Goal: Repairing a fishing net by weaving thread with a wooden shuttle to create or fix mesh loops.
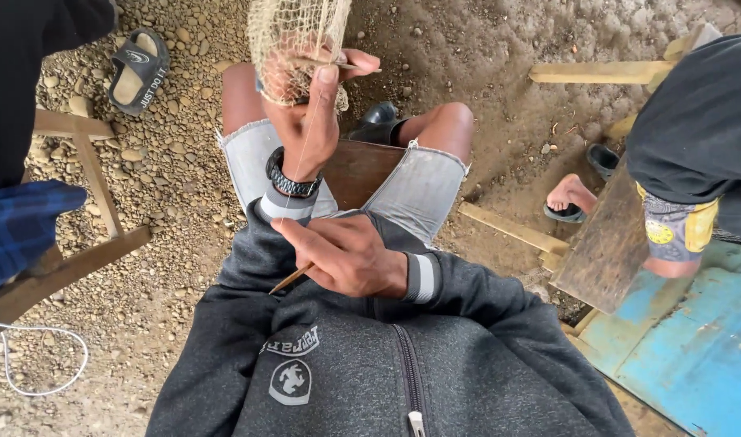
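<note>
Gravel ground (168, 162), loose sandal (138, 69) upper left, wooden frame (95, 174) left, white cord loop (43, 360), blue painted board (694, 340) right, a person's sandalled foot (571, 197) beside wooden plank (512, 231)

Left hand (310, 113) gripping net (294, 44), right hand (350, 255) around wooden needle (290, 280).

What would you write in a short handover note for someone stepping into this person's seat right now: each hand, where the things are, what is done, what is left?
Left hand: raised, fingers pinching the lower edge of the hanging tan net; a wristwatch sits on that arm.
Right hand: low at the lap, gripping a thin wooden netting needle; a fine line runs up from it to the net.
Done: meshes already hang above the left hand.
Left: how far the work has got cannot be told from this view.
</note>
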